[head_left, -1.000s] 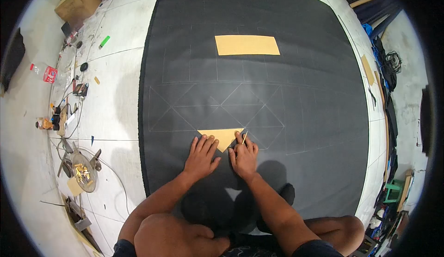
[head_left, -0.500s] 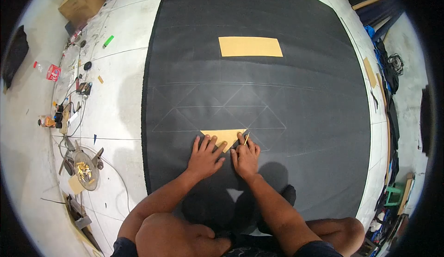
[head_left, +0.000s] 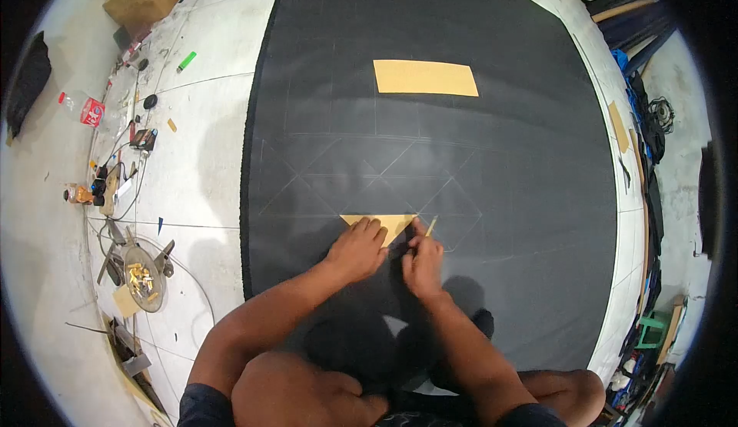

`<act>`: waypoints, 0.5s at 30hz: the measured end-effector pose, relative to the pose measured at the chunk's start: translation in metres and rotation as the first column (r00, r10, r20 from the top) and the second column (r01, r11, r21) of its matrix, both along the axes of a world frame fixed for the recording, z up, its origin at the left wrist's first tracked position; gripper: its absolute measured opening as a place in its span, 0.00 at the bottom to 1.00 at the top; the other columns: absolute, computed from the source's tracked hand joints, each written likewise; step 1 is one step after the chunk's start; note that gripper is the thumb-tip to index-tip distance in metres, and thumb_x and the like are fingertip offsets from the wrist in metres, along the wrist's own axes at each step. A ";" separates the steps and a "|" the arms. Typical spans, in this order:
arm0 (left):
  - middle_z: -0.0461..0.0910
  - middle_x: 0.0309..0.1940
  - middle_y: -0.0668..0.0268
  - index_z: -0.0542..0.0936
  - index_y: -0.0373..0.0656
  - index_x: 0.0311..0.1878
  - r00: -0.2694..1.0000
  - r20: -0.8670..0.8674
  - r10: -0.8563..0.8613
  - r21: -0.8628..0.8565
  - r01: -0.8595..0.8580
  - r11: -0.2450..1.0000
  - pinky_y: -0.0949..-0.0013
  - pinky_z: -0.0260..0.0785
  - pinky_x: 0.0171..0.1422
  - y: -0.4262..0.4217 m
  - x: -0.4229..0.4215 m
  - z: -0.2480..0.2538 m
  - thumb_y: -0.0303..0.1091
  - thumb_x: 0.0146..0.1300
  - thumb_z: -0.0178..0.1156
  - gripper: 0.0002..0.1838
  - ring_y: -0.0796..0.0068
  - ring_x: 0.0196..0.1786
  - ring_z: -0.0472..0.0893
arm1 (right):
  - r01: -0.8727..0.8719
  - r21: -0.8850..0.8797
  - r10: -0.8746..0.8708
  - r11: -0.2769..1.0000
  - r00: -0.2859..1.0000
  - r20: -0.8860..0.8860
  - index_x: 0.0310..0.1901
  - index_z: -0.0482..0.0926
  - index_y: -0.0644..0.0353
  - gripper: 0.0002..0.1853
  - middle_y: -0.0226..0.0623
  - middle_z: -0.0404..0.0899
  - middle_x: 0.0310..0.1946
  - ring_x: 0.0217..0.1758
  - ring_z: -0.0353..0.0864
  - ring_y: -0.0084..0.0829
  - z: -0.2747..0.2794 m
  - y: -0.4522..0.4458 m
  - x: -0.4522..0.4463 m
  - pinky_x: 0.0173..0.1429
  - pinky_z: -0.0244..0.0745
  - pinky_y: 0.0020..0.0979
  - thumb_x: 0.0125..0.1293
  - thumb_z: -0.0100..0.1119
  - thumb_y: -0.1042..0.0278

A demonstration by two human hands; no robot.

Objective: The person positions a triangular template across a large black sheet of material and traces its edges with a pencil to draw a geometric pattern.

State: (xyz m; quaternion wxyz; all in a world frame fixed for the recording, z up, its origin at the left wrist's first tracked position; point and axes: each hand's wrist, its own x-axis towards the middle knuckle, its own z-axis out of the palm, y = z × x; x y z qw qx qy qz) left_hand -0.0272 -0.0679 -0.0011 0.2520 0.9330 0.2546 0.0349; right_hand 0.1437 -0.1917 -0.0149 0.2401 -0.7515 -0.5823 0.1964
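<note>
A tan card triangle (head_left: 396,225) lies point-down on a large black sheet (head_left: 538,181) marked with thin pale lines. My left hand (head_left: 357,250) rests on the triangle's left part, fingers bent over it and pressing it down, covering much of it. In my right hand (head_left: 423,264) is a slim, pale yellow pencil-like stick (head_left: 431,225), its upper end showing above the fingers. The right index fingertip is at the triangle's upper right corner. The stick's lower end is hidden by the hand.
A tan card rectangle (head_left: 427,78) lies farther up the sheet. Left on the white floor are a green lighter (head_left: 187,61), a plastic bottle (head_left: 83,109), cables and a dish (head_left: 144,279) of cigarette butts. Rolls, a green stool (head_left: 653,328) and clutter line the right wall.
My left hand's fingers have drawn together over the triangle from a spread pose. My right hand has slid slightly down from the triangle's edge. The whole view has shifted a little.
</note>
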 end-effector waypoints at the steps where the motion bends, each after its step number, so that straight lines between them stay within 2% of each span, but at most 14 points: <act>1: 0.75 0.64 0.46 0.78 0.35 0.63 1.000 -0.002 -0.002 -0.008 0.002 1.000 0.47 0.72 0.71 0.006 0.002 0.006 0.44 0.72 0.59 0.25 0.45 0.69 0.74 | 0.083 0.083 -0.060 0.993 0.968 -0.245 0.58 0.68 0.62 0.14 0.49 0.69 0.71 0.70 0.71 0.45 -0.009 -0.003 0.008 0.72 0.63 0.49 0.72 0.51 0.78; 2: 0.76 0.62 0.48 0.79 0.35 0.62 0.997 -0.072 -0.028 -0.065 0.023 0.998 0.48 0.74 0.69 0.013 0.005 0.012 0.44 0.74 0.56 0.23 0.46 0.67 0.75 | 0.186 0.141 -0.098 0.972 0.873 -0.477 0.62 0.66 0.61 0.18 0.47 0.70 0.66 0.66 0.72 0.39 -0.018 -0.010 0.015 0.70 0.66 0.45 0.72 0.49 0.80; 3: 0.77 0.61 0.50 0.81 0.35 0.60 0.988 -0.141 -0.061 -0.126 0.043 0.991 0.49 0.75 0.67 0.019 0.009 0.018 0.44 0.76 0.54 0.22 0.47 0.66 0.75 | 0.194 0.130 -0.109 0.972 0.871 -0.478 0.62 0.66 0.61 0.18 0.47 0.70 0.66 0.66 0.72 0.39 -0.011 -0.014 0.018 0.70 0.66 0.45 0.72 0.49 0.80; 4: 0.78 0.59 0.48 0.85 0.31 0.51 0.981 -0.179 -0.076 -0.221 0.035 0.975 0.49 0.73 0.70 0.027 0.014 0.020 0.46 0.77 0.50 0.25 0.45 0.65 0.77 | 0.284 0.115 -0.169 0.952 0.800 -0.576 0.63 0.65 0.61 0.19 0.45 0.69 0.63 0.63 0.72 0.35 0.006 -0.015 0.021 0.68 0.69 0.41 0.72 0.47 0.82; 5: 0.78 0.59 0.48 0.85 0.31 0.51 0.980 -0.179 -0.087 -0.229 0.045 0.972 0.49 0.73 0.70 0.033 0.020 0.023 0.46 0.77 0.50 0.25 0.45 0.65 0.77 | 0.372 0.091 -0.222 0.924 0.714 -0.664 0.63 0.64 0.61 0.20 0.43 0.69 0.59 0.59 0.72 0.32 0.023 -0.016 0.023 0.66 0.71 0.38 0.72 0.45 0.83; 6: 0.78 0.59 0.48 0.84 0.31 0.53 0.967 -0.238 -0.090 -0.301 0.015 0.953 0.48 0.72 0.70 0.040 0.025 0.026 0.46 0.78 0.47 0.26 0.46 0.65 0.77 | 0.378 0.096 -0.238 0.921 0.740 -0.629 0.61 0.65 0.61 0.18 0.39 0.69 0.53 0.54 0.73 0.31 0.033 -0.018 0.023 0.65 0.72 0.36 0.72 0.44 0.85; 7: 0.78 0.59 0.47 0.84 0.30 0.54 0.951 -0.295 -0.097 -0.368 -0.019 0.930 0.47 0.72 0.71 0.049 0.031 0.031 0.46 0.79 0.44 0.27 0.46 0.66 0.77 | 0.386 0.092 -0.248 0.918 0.739 -0.627 0.61 0.65 0.61 0.18 0.39 0.69 0.53 0.54 0.73 0.31 0.033 -0.023 0.021 0.65 0.72 0.36 0.72 0.44 0.85; 8: 0.77 0.62 0.44 0.83 0.29 0.57 0.930 -0.328 -0.165 -0.403 0.020 0.915 0.45 0.70 0.72 0.059 0.037 0.035 0.48 0.80 0.42 0.30 0.44 0.67 0.77 | 0.335 0.072 -0.214 0.939 0.738 -0.640 0.62 0.66 0.63 0.18 0.39 0.72 0.51 0.51 0.75 0.31 0.033 -0.031 0.017 0.62 0.73 0.35 0.73 0.45 0.84; 10: 0.77 0.62 0.41 0.83 0.30 0.57 0.928 -0.323 -0.185 -0.435 0.028 0.900 0.44 0.69 0.71 0.072 0.045 0.031 0.49 0.79 0.41 0.31 0.41 0.66 0.76 | 0.287 0.051 -0.186 0.956 0.735 -0.652 0.62 0.67 0.65 0.17 0.39 0.75 0.49 0.49 0.77 0.30 0.032 -0.045 0.006 0.60 0.75 0.34 0.73 0.47 0.83; 12: 0.77 0.61 0.34 0.83 0.30 0.57 0.923 -0.322 -0.208 -0.491 0.025 0.871 0.43 0.67 0.70 0.080 0.051 0.024 0.52 0.79 0.40 0.32 0.35 0.65 0.76 | 0.119 -0.038 -0.119 0.992 0.805 -0.581 0.61 0.71 0.65 0.15 0.45 0.81 0.51 0.56 0.82 0.38 0.030 -0.055 -0.017 0.62 0.77 0.36 0.77 0.53 0.76; 13: 0.77 0.61 0.34 0.83 0.30 0.57 0.922 -0.322 -0.215 -0.497 0.029 0.867 0.43 0.67 0.70 0.085 0.054 0.021 0.52 0.79 0.40 0.32 0.35 0.65 0.76 | 0.035 -0.090 -0.079 0.995 0.833 -0.548 0.61 0.74 0.65 0.14 0.48 0.84 0.52 0.59 0.85 0.41 0.032 -0.054 -0.028 0.62 0.78 0.38 0.78 0.56 0.73; 15: 0.76 0.63 0.36 0.84 0.34 0.58 0.875 -0.363 -0.319 -0.521 0.093 0.848 0.45 0.68 0.69 0.092 0.059 0.015 0.52 0.78 0.41 0.32 0.36 0.64 0.77 | 0.012 -0.097 -0.058 0.995 0.867 -0.494 0.62 0.75 0.65 0.15 0.49 0.84 0.54 0.60 0.85 0.43 0.044 -0.039 -0.041 0.63 0.78 0.38 0.79 0.57 0.70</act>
